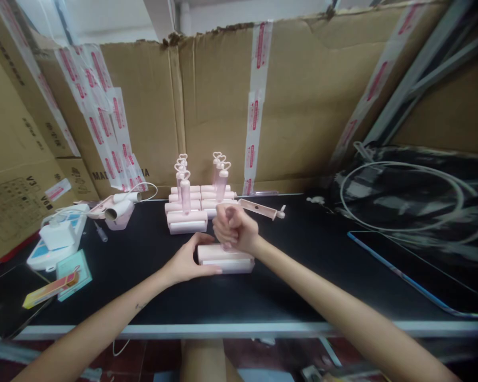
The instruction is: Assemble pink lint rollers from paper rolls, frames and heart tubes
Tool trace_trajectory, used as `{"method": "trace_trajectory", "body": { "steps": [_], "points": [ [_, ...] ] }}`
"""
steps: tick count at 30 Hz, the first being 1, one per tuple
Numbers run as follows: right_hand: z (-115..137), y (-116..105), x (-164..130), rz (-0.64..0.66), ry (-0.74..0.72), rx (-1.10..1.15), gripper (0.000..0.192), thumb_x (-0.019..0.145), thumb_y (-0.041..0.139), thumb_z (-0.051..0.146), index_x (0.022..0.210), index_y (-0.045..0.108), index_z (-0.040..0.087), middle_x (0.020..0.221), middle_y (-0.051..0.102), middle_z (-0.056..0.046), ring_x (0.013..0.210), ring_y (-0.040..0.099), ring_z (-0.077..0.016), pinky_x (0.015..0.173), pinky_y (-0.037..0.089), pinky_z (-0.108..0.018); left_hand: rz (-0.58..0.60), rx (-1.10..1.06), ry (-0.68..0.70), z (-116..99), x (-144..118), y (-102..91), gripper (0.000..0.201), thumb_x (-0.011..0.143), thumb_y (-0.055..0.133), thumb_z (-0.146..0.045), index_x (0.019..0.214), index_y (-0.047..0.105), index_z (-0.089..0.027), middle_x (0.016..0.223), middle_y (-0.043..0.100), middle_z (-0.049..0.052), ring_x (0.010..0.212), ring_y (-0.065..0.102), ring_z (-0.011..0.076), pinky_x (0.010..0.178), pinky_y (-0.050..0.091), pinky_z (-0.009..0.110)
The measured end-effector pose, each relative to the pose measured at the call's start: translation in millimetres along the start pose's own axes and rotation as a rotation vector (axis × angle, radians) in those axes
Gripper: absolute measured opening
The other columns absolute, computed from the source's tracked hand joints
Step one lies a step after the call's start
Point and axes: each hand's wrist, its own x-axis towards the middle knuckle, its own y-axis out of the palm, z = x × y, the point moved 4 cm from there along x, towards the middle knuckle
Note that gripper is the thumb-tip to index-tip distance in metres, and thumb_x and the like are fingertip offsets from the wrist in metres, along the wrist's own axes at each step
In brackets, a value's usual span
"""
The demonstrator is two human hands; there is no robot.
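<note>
A pink lint roller [226, 263] with a white roll along its front rests on the black tabletop before me. My left hand [187, 259] grips its left end, thumb along the near side and fingers behind. Above it, my right hand [236, 228] is closed in a fist around the roller's upright handle, most of which is hidden by the fingers. Just behind stand several similar lint rollers [188, 222] in two columns, their clear pink handles [185, 197] upright with heart-shaped loops on top. A loose pink cover piece [258, 208] lies to the right of them.
At left are white cardboard tubes [119, 207], a power strip [59, 236], a teal packet [74, 273], a yellow-and-red box [50, 291] and a dark phone-like slab [8, 302]. A tablet-like panel [422, 270] and coiled white cable [402, 164] lie right. Cardboard [215, 106] walls the back.
</note>
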Motion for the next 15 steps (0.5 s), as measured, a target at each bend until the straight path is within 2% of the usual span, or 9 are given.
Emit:
{"method": "trace_trajectory", "body": {
  "steps": [4,7,9,11,12,14,15],
  "points": [
    [-2.6,4.4,-5.7,-0.067,-0.052,-0.202,0.009,0.057,0.041,0.025,0.056,0.033,0.022,0.037,0.028,0.01,0.027,0.022,-0.0056,0.028,0.027,-0.018,0.023,0.03,0.0,-0.3,0.1,1.0,0.06,0.059,0.079,-0.037,0.108,0.05,-0.017,0.111,0.059,0.008,0.106,0.055,0.026,0.096,0.04,0.039],
    [13.7,-10.8,-6.6,-0.155,-0.051,-0.425,0.016,0.065,0.041,0.036,0.069,0.044,0.021,0.053,0.048,0.003,0.044,0.048,-0.0119,0.046,0.046,-0.025,0.044,0.045,-0.019,5.0,-3.1,1.3,0.06,0.062,0.077,-0.038,0.111,0.047,-0.018,0.114,0.057,0.009,0.11,0.053,0.0267,0.098,0.038,0.04],
    [38.7,-40.9,-12.5,-0.279,-0.061,-0.592,0.029,0.072,0.036,0.041,0.088,0.049,0.02,0.079,0.059,-0.004,0.072,0.059,-0.0174,0.068,0.05,-0.032,0.064,0.029,-0.005,6.2,-5.0,-1.0,0.069,0.061,0.077,-0.038,0.118,0.042,-0.019,0.118,0.055,0.01,0.114,0.05,0.0275,0.101,0.036,0.042],
    [68.5,-85.4,-28.2,-0.458,-0.073,-0.758,0.035,0.078,0.033,0.039,0.105,0.045,0.021,0.103,0.056,-0.008,0.097,0.055,-0.0198,0.086,0.044,-0.035,0.031,0.02,0.047,-0.3,-3.2,-7.4,0.085,0.057,0.08,-0.039,0.126,0.035,-0.02,0.129,0.048,0.014,0.123,0.042,0.0296,0.105,0.029,0.045],
    [81.5,-110.1,-39.4,-0.549,-0.066,-0.851,0.038,0.074,0.042,0.036,0.109,0.044,0.02,0.112,0.052,-0.009,0.108,0.049,-0.0218,0.095,0.037,-0.037,-0.008,0.02,0.078,-7.4,-0.3,-11.2,0.091,0.056,0.08,-0.039,0.13,0.031,-0.02,0.135,0.043,0.015,0.127,0.037,0.0305,0.108,0.024,0.046],
    [95.6,-157.6,-63.7,-0.678,0.001,-1.011,0.048,0.059,0.06,0.033,0.103,0.05,0.017,0.117,0.049,-0.014,0.118,0.04,-0.0303,0.101,0.028,-0.043,-0.067,0.017,0.117,-27.9,9.9,-14.6,0.092,0.059,0.079,-0.039,0.133,0.028,-0.021,0.14,0.037,0.015,0.133,0.028,0.0304,0.11,0.018,0.047],
    [96.1,-178.2,-74.9,-0.712,0.05,-1.071,0.048,0.052,0.066,0.032,0.096,0.053,0.016,0.113,0.051,-0.016,0.116,0.04,-0.0346,0.101,0.027,-0.047,-0.068,-0.006,0.118,-39.8,16.9,-12.5,0.088,0.061,0.078,-0.038,0.133,0.03,-0.022,0.139,0.039,0.014,0.133,0.028,0.0296,0.11,0.018,0.046]
  ]
}}
